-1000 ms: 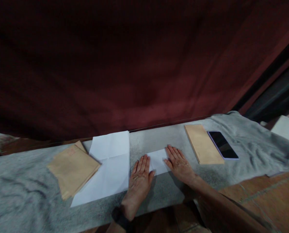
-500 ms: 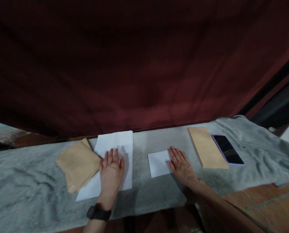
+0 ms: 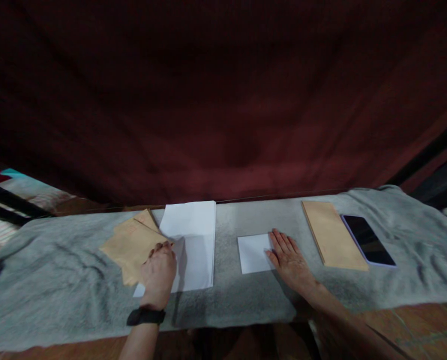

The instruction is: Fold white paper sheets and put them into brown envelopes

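Observation:
My left hand (image 3: 159,267), a dark band at its wrist, is closed with the fingers pinched on the right corner of the top brown envelope (image 3: 131,247). That envelope lies on a fanned pile of brown envelopes, partly over a stack of white paper sheets (image 3: 193,220). The fingertips are partly hidden behind the knuckles. My right hand (image 3: 289,260) lies flat, fingers stretched out, over the right edge of a small folded white paper (image 3: 254,254).
Right of my right hand lies a neat stack of brown envelopes (image 3: 334,240), with a phone (image 3: 368,240) in a purple case beside it. A grey cloth (image 3: 223,305) covers the narrow table. Behind it hangs a dark red curtain (image 3: 238,125).
My left hand has left the white sheets, moved left and closed on the top envelope's corner, turning that envelope slightly. My right hand stays flat on the folded paper. The view has shifted slightly.

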Available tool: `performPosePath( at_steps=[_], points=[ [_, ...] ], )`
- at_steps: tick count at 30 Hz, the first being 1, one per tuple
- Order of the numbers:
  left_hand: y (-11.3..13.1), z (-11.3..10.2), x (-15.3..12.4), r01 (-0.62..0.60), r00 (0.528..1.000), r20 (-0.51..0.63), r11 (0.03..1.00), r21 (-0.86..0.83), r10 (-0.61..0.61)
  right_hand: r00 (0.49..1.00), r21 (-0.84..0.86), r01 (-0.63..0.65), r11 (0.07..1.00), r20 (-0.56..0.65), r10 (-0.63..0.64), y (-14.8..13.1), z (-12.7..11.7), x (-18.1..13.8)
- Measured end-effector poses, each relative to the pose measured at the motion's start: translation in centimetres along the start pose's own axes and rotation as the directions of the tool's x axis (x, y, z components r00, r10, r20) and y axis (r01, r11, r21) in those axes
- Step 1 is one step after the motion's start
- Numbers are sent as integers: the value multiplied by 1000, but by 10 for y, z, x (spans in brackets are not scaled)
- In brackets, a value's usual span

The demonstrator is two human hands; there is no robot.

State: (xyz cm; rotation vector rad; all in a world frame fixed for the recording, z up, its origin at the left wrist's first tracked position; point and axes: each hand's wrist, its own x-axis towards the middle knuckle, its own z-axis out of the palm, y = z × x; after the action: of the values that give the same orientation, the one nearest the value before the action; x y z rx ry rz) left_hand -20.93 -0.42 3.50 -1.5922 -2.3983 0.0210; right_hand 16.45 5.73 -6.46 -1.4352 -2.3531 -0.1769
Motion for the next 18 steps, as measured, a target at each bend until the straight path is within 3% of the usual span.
performPosePath(
  at_steps=[3,5,11,16,18],
  points=[
    [33,-22,-7,2,1000,-31,999,-44,-3,1000,-8,3,1000,-13,-3,-2,0,0],
    [62,-32,-17,-79,997,5,988,-135,80,1000,-9,0,1000,-23,0,-4,0,1],
    [132,-39,-50,-226,959,70,886,-406,276,999,18,-14,1000,-35,15,-7,0,4],
    [145,-35,-55,-399,881,-56,675,-620,470,999,126,34,991,11,-36,-17,-12,9],
    [134,-28,-44,-418,886,-109,672,-611,452,997,178,62,982,42,-70,-22,-19,10]
  ],
)
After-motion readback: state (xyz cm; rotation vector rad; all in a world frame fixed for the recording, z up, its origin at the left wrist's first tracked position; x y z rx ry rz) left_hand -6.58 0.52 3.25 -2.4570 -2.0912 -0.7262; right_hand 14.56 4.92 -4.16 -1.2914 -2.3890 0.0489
